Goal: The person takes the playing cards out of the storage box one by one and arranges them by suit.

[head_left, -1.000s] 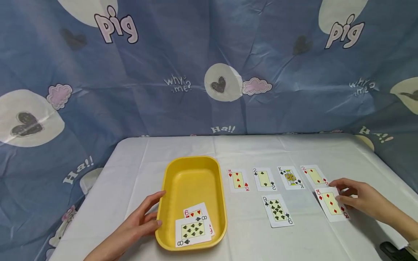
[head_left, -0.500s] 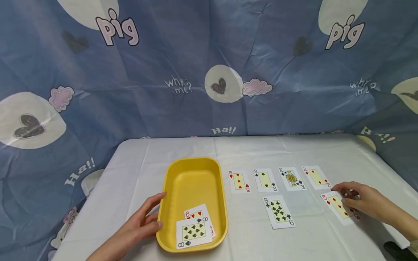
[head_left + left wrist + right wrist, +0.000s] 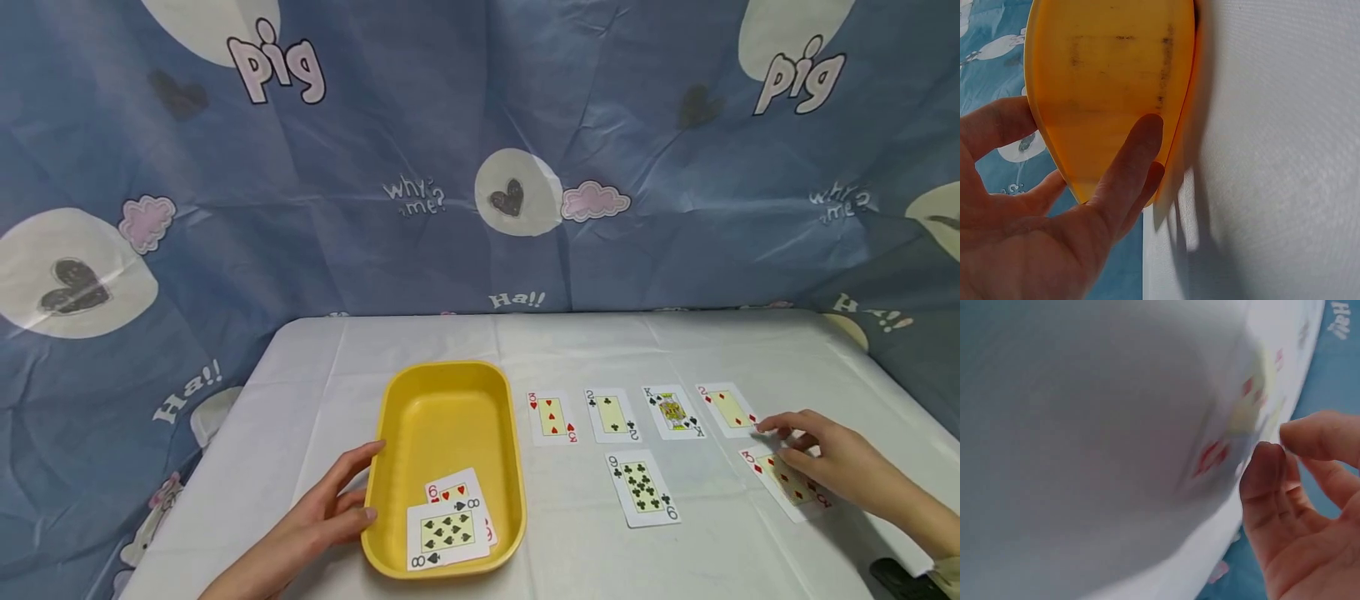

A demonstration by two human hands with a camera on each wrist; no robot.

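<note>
- Yellow plastic tray (image 3: pixel 442 400) sits on the white-covered counter (image 3: pixel 420 342), and the left hand (image 3: pixel 330 512) rests against its outer wall with straight, relaxed fingers; the left wrist view shows fingers (image 3: pixel 1135 156) lying flat on the tray's side, gripping nothing.
- Inside the tray, at the end nearest that hand, lie an eight of spades (image 3: pixel 446 535) and, partly under it, a six of hearts (image 3: pixel 450 490).
- Over at the right hand (image 3: pixel 832 458), the three of diamonds (image 3: pixel 783 482) has changed most: a second ago it was tipped up off the cloth under the fingertips, and now it lies lower and flatter, shifted a little further from the tray.
- That hand's fingers are curled over the card's far edge, and I'd say they pinch it, though the right wrist view is too blurred to confirm a firm hold.
- To my eye the card is not lifted clear yet.
- Just beyond the right hand lies a two of diamonds (image 3: pixel 726 408); further towards the tray, a king of spades (image 3: pixel 672 411), a two of clubs (image 3: pixel 611 414), a three of hearts (image 3: pixel 552 417) and, nearer, a nine of clubs (image 3: pixel 642 487).
- The left hand has stayed put.
</note>
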